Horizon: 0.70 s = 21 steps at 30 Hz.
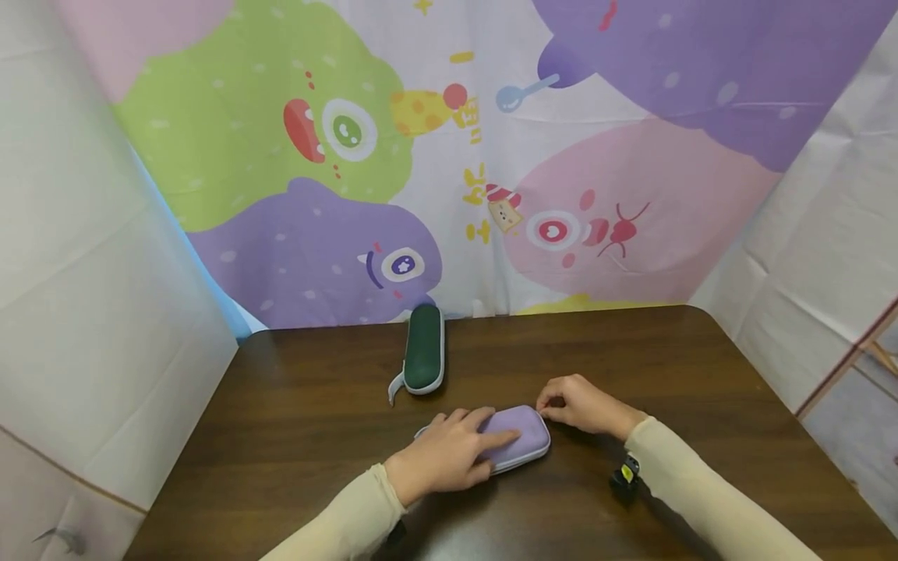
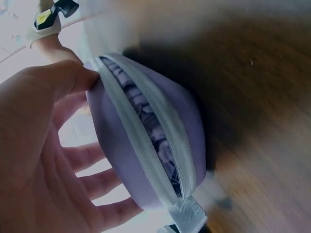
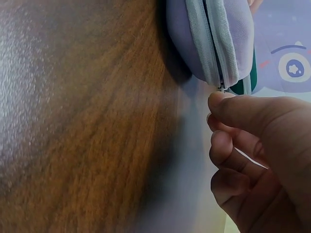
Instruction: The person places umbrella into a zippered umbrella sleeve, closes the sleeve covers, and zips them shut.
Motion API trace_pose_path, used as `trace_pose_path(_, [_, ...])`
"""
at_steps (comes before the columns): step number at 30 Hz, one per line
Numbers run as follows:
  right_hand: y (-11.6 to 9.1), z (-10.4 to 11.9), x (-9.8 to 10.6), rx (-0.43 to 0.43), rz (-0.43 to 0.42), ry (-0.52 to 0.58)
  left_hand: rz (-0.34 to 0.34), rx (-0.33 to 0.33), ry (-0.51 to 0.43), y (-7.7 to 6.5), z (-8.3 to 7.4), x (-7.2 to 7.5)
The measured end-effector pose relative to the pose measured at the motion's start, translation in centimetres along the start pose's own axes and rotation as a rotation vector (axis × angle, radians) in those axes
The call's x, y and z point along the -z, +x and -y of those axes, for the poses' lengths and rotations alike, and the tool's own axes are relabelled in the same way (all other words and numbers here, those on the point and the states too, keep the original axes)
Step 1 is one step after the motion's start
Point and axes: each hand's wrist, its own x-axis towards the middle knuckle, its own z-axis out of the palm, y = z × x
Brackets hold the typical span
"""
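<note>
A lilac zippered case (image 1: pixel 515 433) lies on the brown table in front of me. My left hand (image 1: pixel 449 452) holds it from above, index finger along the lid and thumb at the near edge. In the left wrist view the zip tapes of the case (image 2: pixel 109 126) stand apart at the tab end, and a patterned inside shows between them. At the other end, my right hand (image 1: pixel 582 403) pinches the zipper pull (image 3: pixel 222 89) between thumb and index finger. The pull is mostly hidden by the fingertips.
A dark green zippered case (image 1: pixel 424 347) with a pale strap lies farther back, near the table's rear edge. Behind the table (image 1: pixel 316 436) hangs a cartoon-printed curtain (image 1: pixel 456 265); pale cloth walls (image 1: pixel 105 234) stand on both sides.
</note>
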Motion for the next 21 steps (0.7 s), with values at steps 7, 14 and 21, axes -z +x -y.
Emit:
trace_pose_path(7, [0.02,-0.21,-0.13,-0.001,0.004,0.005,0.009,-0.009,-0.05,0.22,0.49,-0.14])
trace_pose_path(14, [-0.11,-0.41,-0.38,-0.005,-0.007,0.016,0.008,0.003,-0.092,0.21,0.54,-0.08])
trace_pose_path(21, [-0.43,-0.43,-0.41,0.005,-0.012,0.021,0.002,-0.009,-0.101,0.16,0.52,0.01])
